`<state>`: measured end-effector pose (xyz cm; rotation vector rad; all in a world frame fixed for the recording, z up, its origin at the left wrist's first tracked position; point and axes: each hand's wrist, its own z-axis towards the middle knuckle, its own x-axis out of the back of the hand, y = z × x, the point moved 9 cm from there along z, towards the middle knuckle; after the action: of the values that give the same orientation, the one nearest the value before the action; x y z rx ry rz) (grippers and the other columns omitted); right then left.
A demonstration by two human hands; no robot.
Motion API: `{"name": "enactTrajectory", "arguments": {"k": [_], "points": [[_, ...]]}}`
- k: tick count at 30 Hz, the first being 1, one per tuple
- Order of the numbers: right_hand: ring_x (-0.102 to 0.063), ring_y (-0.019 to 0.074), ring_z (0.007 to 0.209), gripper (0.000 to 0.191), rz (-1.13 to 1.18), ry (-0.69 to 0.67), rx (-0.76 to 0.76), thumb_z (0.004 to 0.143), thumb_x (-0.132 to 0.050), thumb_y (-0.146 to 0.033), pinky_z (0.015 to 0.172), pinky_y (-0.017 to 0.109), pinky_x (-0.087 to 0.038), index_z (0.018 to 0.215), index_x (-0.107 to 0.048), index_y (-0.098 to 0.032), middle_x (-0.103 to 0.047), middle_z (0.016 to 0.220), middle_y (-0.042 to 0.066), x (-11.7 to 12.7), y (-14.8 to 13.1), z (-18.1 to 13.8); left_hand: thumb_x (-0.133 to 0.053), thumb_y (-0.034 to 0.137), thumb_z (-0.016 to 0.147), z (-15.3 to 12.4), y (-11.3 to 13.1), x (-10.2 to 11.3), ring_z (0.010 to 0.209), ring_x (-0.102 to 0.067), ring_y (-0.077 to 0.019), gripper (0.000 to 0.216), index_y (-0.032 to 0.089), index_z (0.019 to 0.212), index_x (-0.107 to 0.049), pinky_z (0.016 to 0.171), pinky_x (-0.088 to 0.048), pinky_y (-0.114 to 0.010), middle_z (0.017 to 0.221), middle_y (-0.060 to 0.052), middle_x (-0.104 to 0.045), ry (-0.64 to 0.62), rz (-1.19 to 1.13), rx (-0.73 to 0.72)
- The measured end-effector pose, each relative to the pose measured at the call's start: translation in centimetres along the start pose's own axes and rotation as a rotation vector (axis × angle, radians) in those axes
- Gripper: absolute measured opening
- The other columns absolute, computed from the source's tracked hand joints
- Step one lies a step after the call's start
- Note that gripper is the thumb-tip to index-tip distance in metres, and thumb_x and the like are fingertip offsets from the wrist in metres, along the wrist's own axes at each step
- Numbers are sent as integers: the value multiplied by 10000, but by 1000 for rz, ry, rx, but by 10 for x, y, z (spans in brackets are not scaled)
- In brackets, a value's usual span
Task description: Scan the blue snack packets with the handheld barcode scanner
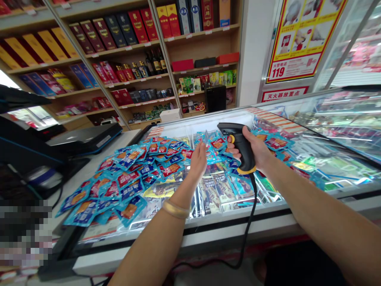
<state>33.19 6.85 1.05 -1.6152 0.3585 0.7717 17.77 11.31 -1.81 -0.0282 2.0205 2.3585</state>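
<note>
My right hand [256,153] is wrapped round the handle of a black barcode scanner [239,145] with yellow trim, its head pointing left over the freezer lid. A black cable hangs from the handle's base. My left hand [199,161], a gold bangle on the wrist, holds up a small blue snack packet [206,138] in its fingertips just in front of the scanner head. Several blue and red snack packets [127,178] lie heaped on the glass lid [333,147] to the left and around both hands.
The chest freezer [268,220] has a white front rim close to me and packaged goods under the glass. A black till and monitor [32,139] stand at the left. Shelves of boxed goods [125,47] fill the back wall. A red-and-yellow poster [300,35] hangs at the right.
</note>
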Motion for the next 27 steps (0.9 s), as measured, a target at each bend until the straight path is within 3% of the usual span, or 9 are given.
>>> {"name": "enactTrajectory", "arguments": {"k": [3,8,17,23,27], "points": [[-478,108,507,447,-36,-29,-17,922,-450,-598,404,179,-426,878,-584,-174,-545,654,30,-3,5,1,-546,596,852,1,-12,-5,960,-697,-264,417,210,996,-616,883,-514,-424,944,-78,-709,-41,-241,147],[-479,116,502,466,-106,-68,-46,912,-452,-619,403,198,-426,897,-592,-176,-569,674,43,-6,12,2,-568,634,816,-2,-12,-12,914,-711,-266,454,196,918,-624,870,-528,-437,794,-54,-709,-97,-315,211],[-468,111,488,469,-52,-16,-92,959,-372,-576,395,188,-415,878,-585,-166,-541,651,37,-5,16,1,-539,642,812,-2,-11,-15,946,-706,-281,479,185,869,-670,875,-529,-454,885,-101,-743,-149,-298,198],[-471,113,492,461,-54,-26,-97,934,-422,-599,396,195,-421,879,-582,-170,-547,656,35,-5,17,1,-506,624,845,-2,-12,-15,929,-707,-267,472,185,894,-672,879,-531,-446,894,-96,-743,-154,-285,191],[-478,113,503,464,-48,-34,-57,924,-435,-609,398,194,-423,893,-587,-172,-564,674,39,-5,14,2,-459,570,900,1,-12,-9,937,-703,-268,443,177,940,-660,888,-530,-456,924,-102,-731,-84,-229,150]]}}
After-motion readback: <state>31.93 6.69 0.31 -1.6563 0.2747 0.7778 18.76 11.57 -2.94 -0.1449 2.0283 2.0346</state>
